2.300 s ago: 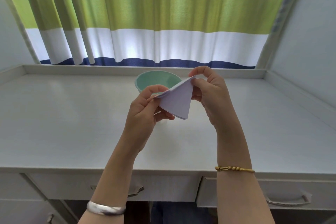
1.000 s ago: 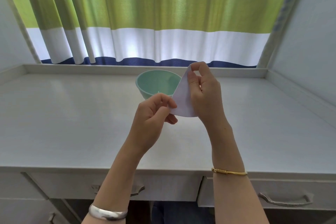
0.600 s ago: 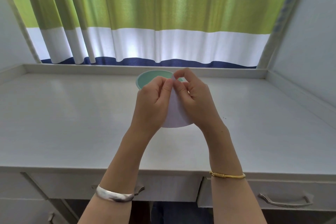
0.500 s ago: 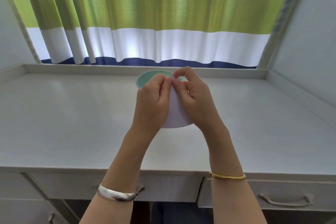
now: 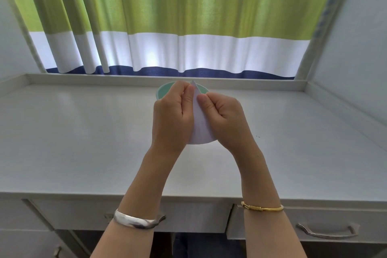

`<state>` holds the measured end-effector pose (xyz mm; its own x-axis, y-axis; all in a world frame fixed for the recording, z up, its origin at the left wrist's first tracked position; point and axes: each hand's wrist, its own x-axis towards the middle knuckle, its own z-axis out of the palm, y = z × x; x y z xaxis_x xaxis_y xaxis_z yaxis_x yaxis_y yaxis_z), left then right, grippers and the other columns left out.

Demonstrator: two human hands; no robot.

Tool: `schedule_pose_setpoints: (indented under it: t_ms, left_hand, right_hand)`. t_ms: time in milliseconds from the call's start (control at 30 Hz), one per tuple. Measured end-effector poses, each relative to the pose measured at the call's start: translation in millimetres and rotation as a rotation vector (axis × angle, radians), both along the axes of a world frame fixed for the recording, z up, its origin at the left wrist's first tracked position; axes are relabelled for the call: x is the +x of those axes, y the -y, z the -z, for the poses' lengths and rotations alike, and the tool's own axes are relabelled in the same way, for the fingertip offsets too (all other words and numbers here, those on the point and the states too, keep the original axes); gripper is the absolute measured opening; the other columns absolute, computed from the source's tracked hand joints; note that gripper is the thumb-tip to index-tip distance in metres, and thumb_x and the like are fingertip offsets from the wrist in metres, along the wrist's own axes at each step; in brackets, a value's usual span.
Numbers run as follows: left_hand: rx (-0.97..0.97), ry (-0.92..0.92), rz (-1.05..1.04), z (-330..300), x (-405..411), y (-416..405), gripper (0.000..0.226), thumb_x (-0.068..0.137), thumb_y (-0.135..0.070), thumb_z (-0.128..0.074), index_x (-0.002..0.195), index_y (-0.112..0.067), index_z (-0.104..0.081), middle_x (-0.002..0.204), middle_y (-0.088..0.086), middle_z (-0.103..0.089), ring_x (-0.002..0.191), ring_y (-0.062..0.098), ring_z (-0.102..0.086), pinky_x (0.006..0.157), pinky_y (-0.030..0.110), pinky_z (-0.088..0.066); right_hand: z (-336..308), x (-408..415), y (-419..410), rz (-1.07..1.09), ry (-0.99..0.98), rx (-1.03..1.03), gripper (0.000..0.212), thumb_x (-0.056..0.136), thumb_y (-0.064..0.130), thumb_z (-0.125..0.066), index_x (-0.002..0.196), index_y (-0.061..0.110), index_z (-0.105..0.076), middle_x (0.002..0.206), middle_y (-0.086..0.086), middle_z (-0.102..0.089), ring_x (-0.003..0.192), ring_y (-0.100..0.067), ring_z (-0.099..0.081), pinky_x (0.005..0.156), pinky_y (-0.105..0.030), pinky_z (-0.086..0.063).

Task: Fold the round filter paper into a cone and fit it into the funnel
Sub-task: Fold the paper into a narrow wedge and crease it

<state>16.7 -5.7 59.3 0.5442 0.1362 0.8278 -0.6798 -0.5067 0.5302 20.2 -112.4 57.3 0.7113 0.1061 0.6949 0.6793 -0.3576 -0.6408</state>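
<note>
The white filter paper [image 5: 200, 130], folded into a wedge, is held upright over the desk with its point up and its curved edge down. My left hand [image 5: 172, 115] pinches its left side near the tip. My right hand [image 5: 223, 117] pinches its right side with thumb and fingers curled. Behind the hands, the pale green funnel [image 5: 164, 90] stands on the desk; only parts of its rim and inside show, the rest is hidden by the hands and the paper.
A white desk [image 5: 83, 132] with a raised ledge along the back and sides. A striped curtain [image 5: 188, 16] hangs behind it. Drawers with metal handles [image 5: 326, 232] sit under the front edge.
The paper turned from a sideways wedge to point-up. Both hands closed in on its tip, and the right thumb has slid lower along the fold.
</note>
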Motion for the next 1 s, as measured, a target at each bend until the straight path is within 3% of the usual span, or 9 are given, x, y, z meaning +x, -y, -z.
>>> schedule_pose_setpoints:
  t_ms: [167,333,533,600,667,733,900,1000]
  left_hand:
    - [-0.01,-0.04,0.047,3,-1,0,0.022,0.092,-0.017,-0.043,0.071,-0.012,-0.047,0.058,-0.014,-0.044,0.057,-0.004,-0.05,0.045,0.009,-0.033]
    - [-0.026,-0.069,0.079,3,-3,0,0.023,0.091,-0.019,-0.04,0.071,-0.011,-0.047,0.059,-0.013,-0.044,0.057,-0.006,-0.05,0.046,0.006,-0.034]
    - [-0.034,-0.085,0.085,3,-3,2,0.022,0.092,-0.02,-0.042,0.073,-0.011,-0.049,0.063,-0.012,-0.047,0.056,0.007,-0.05,0.045,0.009,-0.036]
    - [-0.059,-0.092,0.074,4,-2,1,0.024,0.093,-0.017,-0.042,0.072,-0.009,-0.05,0.061,-0.01,-0.047,0.056,0.013,-0.047,0.044,0.015,-0.034]
    - [-0.075,-0.095,0.068,3,-1,0,0.026,0.094,-0.015,-0.042,0.07,-0.009,-0.049,0.058,-0.009,-0.046,0.056,0.01,-0.045,0.043,0.014,-0.031]
    - [-0.079,-0.102,0.075,1,0,0,0.027,0.094,-0.014,-0.042,0.068,-0.011,-0.047,0.058,-0.009,-0.045,0.054,0.005,-0.044,0.043,0.01,-0.031]
    - [-0.108,-0.126,0.09,1,1,1,0.025,0.095,-0.016,-0.042,0.072,-0.011,-0.051,0.061,-0.008,-0.047,0.055,0.009,-0.043,0.045,0.013,-0.032]
    - [-0.115,-0.141,0.104,1,1,1,0.025,0.095,-0.016,-0.042,0.072,-0.01,-0.051,0.061,-0.008,-0.047,0.055,0.01,-0.043,0.045,0.015,-0.033]
  right_hand:
    - [-2,0,-3,0.042,0.025,0.024,0.032,0.088,0.027,-0.044,0.058,0.018,-0.052,0.052,0.011,-0.047,0.051,-0.007,-0.047,0.045,-0.011,-0.033]
    - [-4,1,-5,0.058,0.029,0.051,0.039,0.09,0.024,-0.045,0.068,-0.004,-0.06,0.06,-0.016,-0.057,0.056,-0.025,-0.048,0.049,-0.032,-0.038]
    - [-2,-1,2,-0.012,-0.043,0.087,0.04,0.092,0.023,-0.046,0.074,-0.01,-0.06,0.068,-0.028,-0.058,0.06,-0.033,-0.051,0.047,-0.037,-0.039]
    - [-1,-3,6,-0.054,-0.1,0.069,0.044,0.091,0.026,-0.046,0.072,-0.013,-0.056,0.061,-0.024,-0.054,0.05,-0.025,-0.047,0.04,-0.031,-0.036]
    - [0,-4,11,-0.087,-0.141,0.064,0.041,0.092,0.023,-0.046,0.067,-0.008,-0.055,0.049,0.001,-0.052,0.04,-0.009,-0.045,0.034,-0.019,-0.034]
    - [1,-4,13,-0.105,-0.159,0.063,0.036,0.093,0.02,-0.047,0.062,0.003,-0.055,0.043,0.013,-0.05,0.036,-0.006,-0.045,0.034,-0.012,-0.032]
    - [0,-5,9,-0.082,-0.141,0.074,0.04,0.092,0.019,-0.047,0.068,-0.012,-0.053,0.052,0.0,-0.044,0.042,-0.007,-0.039,0.038,-0.015,-0.029]
    - [-1,-6,9,-0.08,-0.127,0.069,0.04,0.092,0.019,-0.047,0.065,-0.01,-0.051,0.052,0.0,-0.043,0.043,-0.008,-0.037,0.039,-0.016,-0.028]
